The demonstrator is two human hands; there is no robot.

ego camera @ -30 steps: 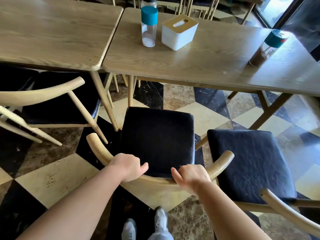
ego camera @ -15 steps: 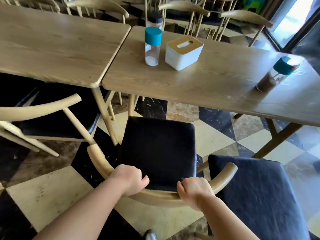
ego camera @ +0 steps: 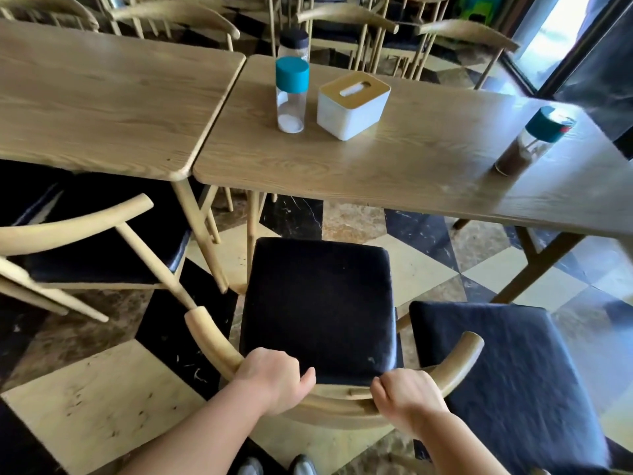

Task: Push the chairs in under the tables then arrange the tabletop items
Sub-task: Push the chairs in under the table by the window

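Note:
A wooden chair with a black seat cushion (ego camera: 318, 303) stands in front of the right-hand wooden table (ego camera: 394, 166), its seat just short of the table's near edge. My left hand (ego camera: 274, 382) and my right hand (ego camera: 407, 399) both grip its curved backrest (ego camera: 212, 341). On the table stand a clear jar with a teal lid (ego camera: 291, 94), a dark-lidded jar (ego camera: 294, 46) behind it, a white tissue box with a wooden top (ego camera: 352, 104), and a teal-lidded jar of brown powder (ego camera: 527, 145) at the right.
A second black-seated chair (ego camera: 507, 375) stands close on the right, pulled out. Another chair (ego camera: 96, 234) sits partly under the left table (ego camera: 102, 97). More chairs crowd behind the tables. The floor is checkered tile; my shoes (ego camera: 274, 467) show below.
The chair has slid forward toward the table with both hands holding its backrest. The view has tilted up, showing more of the tabletops and the chairs behind.

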